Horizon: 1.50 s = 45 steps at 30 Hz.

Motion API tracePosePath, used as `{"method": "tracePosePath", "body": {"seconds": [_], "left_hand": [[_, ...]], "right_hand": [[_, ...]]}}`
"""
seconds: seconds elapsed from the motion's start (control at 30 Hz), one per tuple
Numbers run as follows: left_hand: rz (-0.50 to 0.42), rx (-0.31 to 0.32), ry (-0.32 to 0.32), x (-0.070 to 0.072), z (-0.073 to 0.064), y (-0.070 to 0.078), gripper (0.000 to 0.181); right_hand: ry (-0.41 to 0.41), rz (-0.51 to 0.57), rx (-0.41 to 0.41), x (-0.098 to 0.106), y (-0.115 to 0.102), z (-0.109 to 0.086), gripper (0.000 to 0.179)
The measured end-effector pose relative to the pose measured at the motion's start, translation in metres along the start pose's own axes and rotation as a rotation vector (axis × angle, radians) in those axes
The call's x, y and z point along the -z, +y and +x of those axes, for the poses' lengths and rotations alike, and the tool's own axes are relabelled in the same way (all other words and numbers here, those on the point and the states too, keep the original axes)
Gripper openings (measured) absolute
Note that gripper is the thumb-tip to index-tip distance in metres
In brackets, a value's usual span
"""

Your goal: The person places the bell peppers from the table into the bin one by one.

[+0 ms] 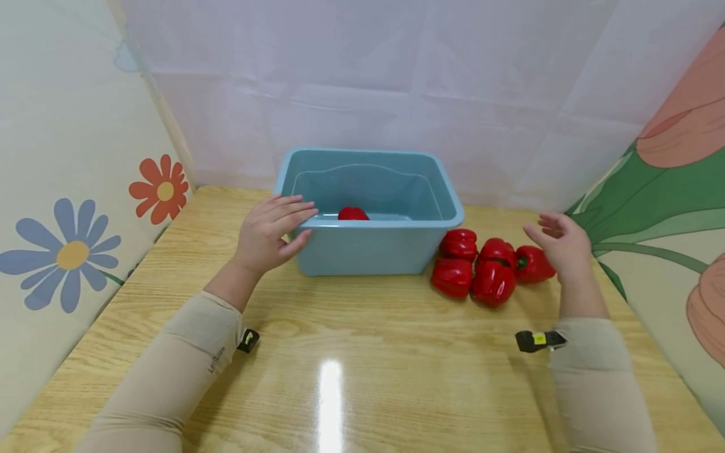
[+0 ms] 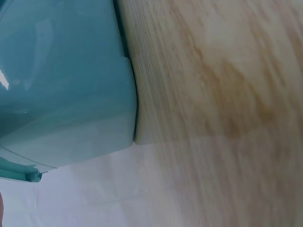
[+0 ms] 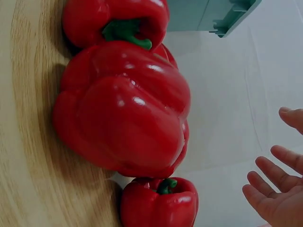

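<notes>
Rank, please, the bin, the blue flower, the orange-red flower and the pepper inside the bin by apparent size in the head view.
1. Bin
2. Blue flower
3. Orange-red flower
4. Pepper inside the bin, partly hidden

A pale blue tub [image 1: 362, 251] stands upright, open-topped, on the worktop [image 1: 396, 327] before me; one red pepper [image 1: 353, 214] sits inside, partly hidden by the near wall. Just right, glossy red peppers [image 1: 494, 284] huddle together, green stems [image 3: 166, 186] showing on two.
</notes>
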<state>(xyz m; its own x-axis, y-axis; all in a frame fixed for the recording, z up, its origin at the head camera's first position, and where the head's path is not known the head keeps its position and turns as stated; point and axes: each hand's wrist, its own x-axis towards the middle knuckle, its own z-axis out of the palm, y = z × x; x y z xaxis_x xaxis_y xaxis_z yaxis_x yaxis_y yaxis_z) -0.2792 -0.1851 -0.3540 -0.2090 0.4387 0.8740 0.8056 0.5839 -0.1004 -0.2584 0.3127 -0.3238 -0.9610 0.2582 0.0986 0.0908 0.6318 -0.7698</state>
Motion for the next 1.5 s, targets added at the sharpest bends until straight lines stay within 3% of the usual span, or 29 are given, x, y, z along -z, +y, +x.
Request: {"method": "tracePosePath", "body": {"seconds": [0.57,0.87,1.5], "left_hand": [[-0.006,0.003,0.005,-0.001,0.000,0.000,0.036],[-0.009,-0.001,0.008,-0.001,0.000,-0.001,0.035],[0.005,0.003,0.003,-0.001,-0.001,-0.001,0.037]], "right_hand": [[-0.019,-0.083,-0.079,0.002,0.028,0.006,0.080],[-0.036,-0.148,-0.053,0.000,0.044,0.009,0.080],[-0.084,-0.190,-0.086,-0.007,0.058,0.010,0.085]]}}
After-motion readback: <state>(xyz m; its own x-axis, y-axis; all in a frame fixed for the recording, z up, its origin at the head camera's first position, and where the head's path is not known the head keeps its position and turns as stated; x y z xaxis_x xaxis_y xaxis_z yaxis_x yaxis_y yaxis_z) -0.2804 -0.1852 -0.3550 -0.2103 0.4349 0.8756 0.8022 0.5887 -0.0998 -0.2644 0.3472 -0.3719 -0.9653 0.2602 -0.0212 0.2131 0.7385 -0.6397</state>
